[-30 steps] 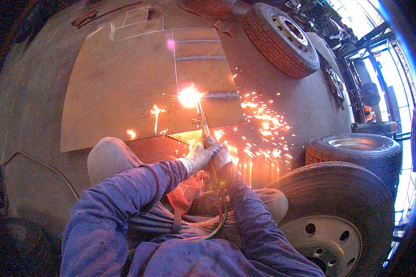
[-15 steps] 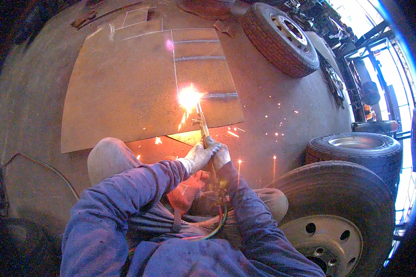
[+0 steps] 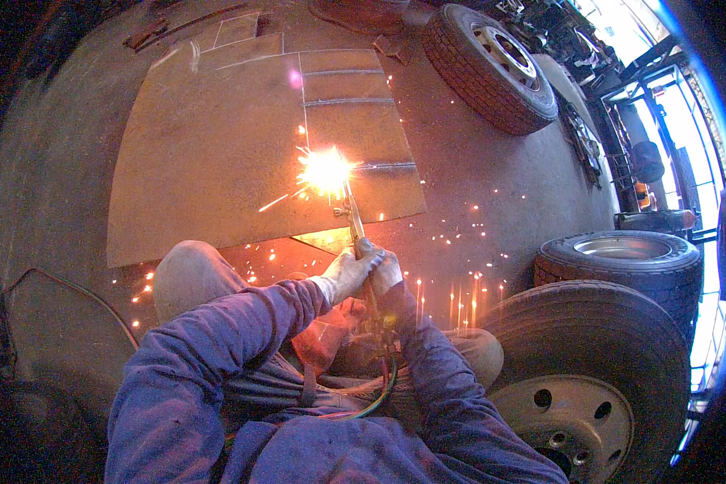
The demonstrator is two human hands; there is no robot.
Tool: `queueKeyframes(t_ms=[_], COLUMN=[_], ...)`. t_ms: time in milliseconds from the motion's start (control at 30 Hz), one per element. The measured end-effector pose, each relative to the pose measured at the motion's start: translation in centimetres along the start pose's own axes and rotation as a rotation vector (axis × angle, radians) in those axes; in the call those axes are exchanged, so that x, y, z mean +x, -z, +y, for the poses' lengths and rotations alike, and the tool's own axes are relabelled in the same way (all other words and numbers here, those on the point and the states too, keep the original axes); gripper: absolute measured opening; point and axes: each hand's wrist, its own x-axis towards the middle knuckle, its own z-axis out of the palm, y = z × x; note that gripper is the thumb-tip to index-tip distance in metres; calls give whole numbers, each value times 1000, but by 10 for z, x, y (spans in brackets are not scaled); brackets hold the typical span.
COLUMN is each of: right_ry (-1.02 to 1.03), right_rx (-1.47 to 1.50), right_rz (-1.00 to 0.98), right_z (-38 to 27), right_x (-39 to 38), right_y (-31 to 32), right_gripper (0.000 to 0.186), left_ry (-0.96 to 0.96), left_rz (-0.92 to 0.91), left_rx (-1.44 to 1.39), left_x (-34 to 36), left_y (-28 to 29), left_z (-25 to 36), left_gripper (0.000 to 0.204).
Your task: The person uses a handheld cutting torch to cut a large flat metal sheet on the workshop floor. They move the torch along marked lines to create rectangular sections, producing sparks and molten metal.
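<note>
Taking the view's middle as the clock's centre, a hose (image 3: 93, 295) curves over the floor near 9 o'clock. The plate (image 3: 210, 161) spreads from 9 to 12, with pale lines (image 3: 347, 102) across its right part. The left knee (image 3: 192, 281) is at its near edge. Toward 11, glare (image 3: 325, 171) over the plate hides the tip of the torch (image 3: 355, 219). At the centre, the left hand (image 3: 345, 273) has its fingers closed round the torch; the right hand (image 3: 389, 272), partly hidden behind it, grips it too. Torch hoses (image 3: 390, 381) trail toward 6, sparks (image 3: 464, 310) scatter toward 4, and tyres stand or lie at 1 (image 3: 486, 85), 4 (image 3: 508, 343) and 3 (image 3: 573, 270).

Sparks by the left knee could singe the trousers. A slipping grip or shifting elbow could pull the flame off line; a tip too close could spit metal back at the hands. Stray sparks could scorch the torch hoses or the 4 o'clock tyre.

No brand, label or lettering is legible.
</note>
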Motion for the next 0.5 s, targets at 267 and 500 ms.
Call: queueKeyframes(t_ms=[267, 500], right_ry=[-2, -55], right_rx=[-159, 7], right_rz=[81, -33], right_z=[-8, -7], right_x=[-6, -7], right_y=[-10, -11], right_gripper=[34, 32], left_ry=[-16, -21], left_rz=[11, 12], left_rx=[39, 57], left_x=[2, -7], left_y=[0, 0], left_z=[-1, 7], left_gripper=[35, 38])
